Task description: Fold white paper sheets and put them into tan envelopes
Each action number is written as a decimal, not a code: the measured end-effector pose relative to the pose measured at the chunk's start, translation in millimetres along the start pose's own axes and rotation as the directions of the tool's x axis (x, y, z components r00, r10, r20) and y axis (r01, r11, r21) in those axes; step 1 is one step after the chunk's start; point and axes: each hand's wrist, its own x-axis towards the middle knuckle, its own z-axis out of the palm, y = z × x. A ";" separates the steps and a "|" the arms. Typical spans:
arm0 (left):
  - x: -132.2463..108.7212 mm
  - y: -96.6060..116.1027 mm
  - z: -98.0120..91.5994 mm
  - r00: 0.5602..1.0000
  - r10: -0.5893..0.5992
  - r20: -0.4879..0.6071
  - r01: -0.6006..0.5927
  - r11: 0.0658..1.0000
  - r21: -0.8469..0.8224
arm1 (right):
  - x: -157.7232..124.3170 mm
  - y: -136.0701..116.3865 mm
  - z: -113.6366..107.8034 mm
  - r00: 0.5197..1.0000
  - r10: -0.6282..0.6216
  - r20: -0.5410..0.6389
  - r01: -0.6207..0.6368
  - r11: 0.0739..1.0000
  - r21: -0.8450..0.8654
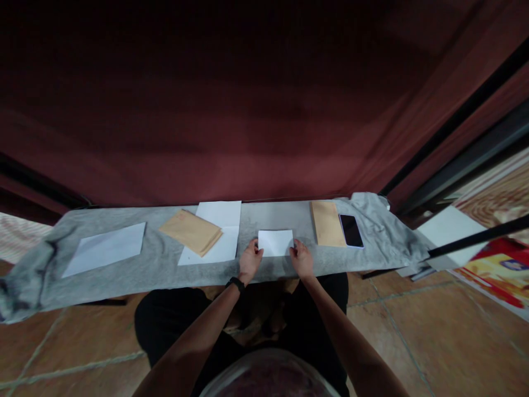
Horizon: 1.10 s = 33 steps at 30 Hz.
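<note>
A small folded white paper (275, 242) lies on the grey cloth-covered table (165, 270) straight in front of me. My left hand (250, 259) pinches its lower left corner, fingers curled on the edge. My right hand (301, 258) grips its lower right corner the same way. A black band sits on my left wrist. Both forearms reach forward from my lap.
Left of the hands lie a white sheet (215, 238) with a tan envelope stack (191, 231) on it, and farther left another white sheet (106, 248). To the right are a tan envelope (327, 223) and a black phone (351, 230). A dark red curtain hangs behind.
</note>
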 end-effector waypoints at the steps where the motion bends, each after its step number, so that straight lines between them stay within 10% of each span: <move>1: -0.8 0.7 0.2 1.000 -0.001 0.002 0.001 1.000 0.010 | -0.5 -0.2 0.5 1.000 -0.008 -0.008 0.007 1.000 -0.012; 22: -8.6 8.0 1.1 0.988 0.150 -0.028 -0.143 0.972 0.184 | -0.1 -15.9 -5.7 0.999 -0.024 0.025 0.028 0.983 -0.182; 33: -28.9 10.6 45.7 0.840 0.513 0.174 -0.541 0.772 0.335 | -19.4 -44.6 16.6 0.937 -0.272 0.219 0.291 0.955 -0.060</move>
